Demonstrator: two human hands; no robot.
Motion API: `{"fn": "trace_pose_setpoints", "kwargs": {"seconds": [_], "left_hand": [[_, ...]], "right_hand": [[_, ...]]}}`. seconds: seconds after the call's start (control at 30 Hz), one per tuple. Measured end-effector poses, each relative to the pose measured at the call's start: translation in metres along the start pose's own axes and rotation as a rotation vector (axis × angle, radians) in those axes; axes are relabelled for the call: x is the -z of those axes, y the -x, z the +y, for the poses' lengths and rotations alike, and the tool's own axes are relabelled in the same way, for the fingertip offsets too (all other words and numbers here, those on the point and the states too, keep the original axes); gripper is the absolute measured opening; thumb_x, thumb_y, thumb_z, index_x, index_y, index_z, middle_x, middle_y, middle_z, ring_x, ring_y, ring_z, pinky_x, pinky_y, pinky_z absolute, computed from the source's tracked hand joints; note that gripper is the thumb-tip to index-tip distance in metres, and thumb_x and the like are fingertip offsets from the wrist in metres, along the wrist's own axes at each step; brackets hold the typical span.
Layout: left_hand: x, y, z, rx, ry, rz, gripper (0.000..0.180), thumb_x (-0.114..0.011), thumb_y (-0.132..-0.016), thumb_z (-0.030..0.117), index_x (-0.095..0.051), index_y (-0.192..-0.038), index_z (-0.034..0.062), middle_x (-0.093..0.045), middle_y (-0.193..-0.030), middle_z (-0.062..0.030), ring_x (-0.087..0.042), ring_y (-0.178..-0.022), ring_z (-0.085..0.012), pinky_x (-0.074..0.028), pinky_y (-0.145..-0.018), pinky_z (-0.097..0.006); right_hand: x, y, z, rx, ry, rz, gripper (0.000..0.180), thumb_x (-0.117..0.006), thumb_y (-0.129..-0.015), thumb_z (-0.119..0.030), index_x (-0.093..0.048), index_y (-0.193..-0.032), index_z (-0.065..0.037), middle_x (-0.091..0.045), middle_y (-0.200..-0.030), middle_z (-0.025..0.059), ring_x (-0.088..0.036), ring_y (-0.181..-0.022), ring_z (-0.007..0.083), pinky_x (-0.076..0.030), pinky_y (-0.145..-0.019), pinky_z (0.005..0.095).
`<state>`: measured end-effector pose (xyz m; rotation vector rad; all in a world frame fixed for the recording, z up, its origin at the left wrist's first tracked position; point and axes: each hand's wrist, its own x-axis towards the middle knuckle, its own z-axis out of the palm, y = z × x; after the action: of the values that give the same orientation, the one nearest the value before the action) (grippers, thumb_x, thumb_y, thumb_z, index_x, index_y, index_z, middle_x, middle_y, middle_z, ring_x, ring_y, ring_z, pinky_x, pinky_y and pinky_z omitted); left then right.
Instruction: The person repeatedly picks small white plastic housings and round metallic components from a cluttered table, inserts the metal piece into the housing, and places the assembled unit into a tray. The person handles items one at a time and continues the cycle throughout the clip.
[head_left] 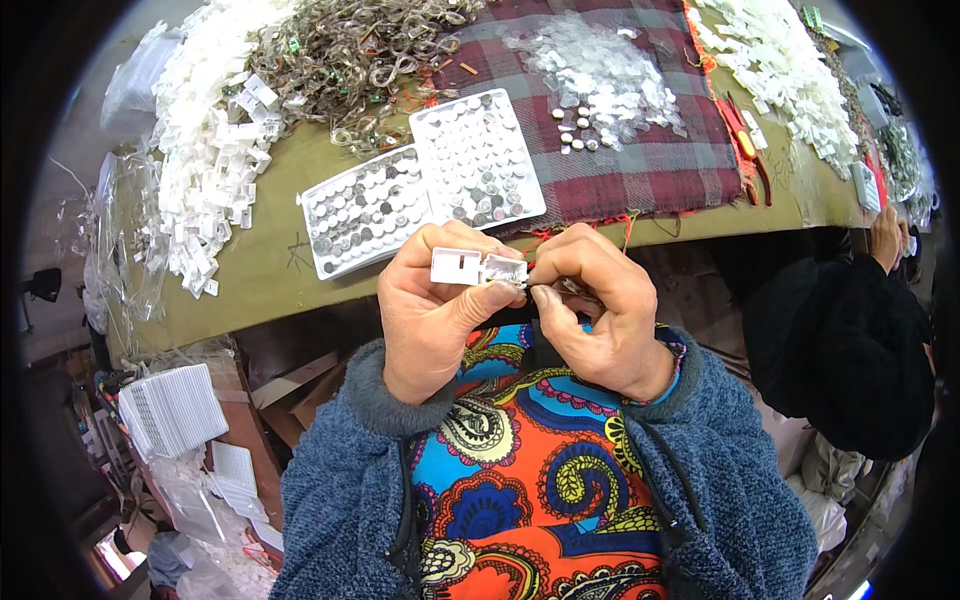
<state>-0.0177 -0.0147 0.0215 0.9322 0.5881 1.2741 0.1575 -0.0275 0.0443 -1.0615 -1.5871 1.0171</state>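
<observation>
My left hand (430,315) holds a small white plastic case (456,265) that lies open in two halves, thumb and fingers pressed round it. One half has a dark slot, and the other is a hollow compartment. Close against its right end, my right hand (605,305) pinches a small bundle of thin wire (575,288), partly hidden by the fingers. Just beyond the hands stand two white trays (535,195) with rows of round button cells, some white-faced and some grey.
White plastic cases (205,170) lie heaped at left, beside tangled wire coils (350,60). Clear plastic pieces (600,75) cover a plaid cloth (650,175). Red-handled pliers (740,135) and another white heap (790,70) lie right. A person in black (840,340) sits at right.
</observation>
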Motion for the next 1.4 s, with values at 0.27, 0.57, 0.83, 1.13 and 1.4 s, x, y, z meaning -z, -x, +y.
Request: {"fn": "trace_pose_setpoints", "kwargs": {"seconds": [0.27,0.57,0.83,1.13,1.4], "left_hand": [[-0.001,0.003,0.001,-0.028,-0.126,0.048,0.021,-0.073,-0.084,-0.009,-0.058,-0.098,-0.0019,-0.065,-0.102,-0.0125,-0.067,-0.090,-0.0157,-0.058,-0.079,-0.029],[-0.003,0.000,-0.001,0.280,0.235,0.016,0.029,-0.069,-0.094,0.015,-0.059,-0.115,-0.0025,-0.068,-0.103,-0.0198,-0.069,-0.071,-0.0188,-0.059,-0.056,-0.027],[0.003,0.011,-0.004,0.350,0.174,0.082,0.026,-0.067,-0.094,0.009,-0.064,-0.117,-0.0051,-0.071,-0.102,-0.0156,-0.072,-0.082,-0.0211,-0.062,-0.070,-0.029],[0.001,0.027,-0.002,0.408,-0.117,0.091,0.028,-0.064,-0.095,0.003,-0.062,-0.121,-0.0070,-0.071,-0.105,-0.0142,-0.071,-0.090,-0.0198,-0.062,-0.079,-0.032],[0.010,0.021,-0.007,0.430,0.046,0.129,0.026,-0.061,-0.096,0.002,-0.061,-0.121,-0.0054,-0.071,-0.102,-0.0181,-0.072,-0.084,-0.0220,-0.062,-0.074,-0.032]], "right_hand": [[-0.002,-0.005,0.005,0.100,0.154,0.035,0.012,-0.068,-0.079,0.006,-0.060,-0.086,0.000,-0.059,-0.082,0.0091,-0.062,-0.068,0.0160,-0.047,-0.057,0.0265],[0.016,-0.004,-0.002,-0.581,-0.471,-0.176,0.010,-0.065,-0.094,-0.006,-0.060,-0.095,0.003,-0.065,-0.087,0.0035,-0.063,-0.078,0.0059,-0.051,-0.070,0.0209],[0.005,-0.007,-0.003,0.234,0.225,0.040,0.018,-0.073,-0.073,0.007,-0.064,-0.087,0.000,-0.067,-0.087,0.0137,-0.067,-0.077,0.0283,-0.053,-0.068,0.0339],[-0.005,-0.002,-0.001,0.177,0.358,-0.047,0.016,-0.069,-0.078,0.006,-0.058,-0.086,-0.002,-0.057,-0.074,0.0134,-0.062,-0.068,0.0327,-0.049,-0.059,0.0393],[0.005,-0.025,0.021,0.144,0.415,0.087,0.009,-0.071,-0.081,0.007,-0.068,-0.088,0.003,-0.067,-0.086,0.0104,-0.065,-0.070,0.0192,-0.051,-0.064,0.0285]]}}
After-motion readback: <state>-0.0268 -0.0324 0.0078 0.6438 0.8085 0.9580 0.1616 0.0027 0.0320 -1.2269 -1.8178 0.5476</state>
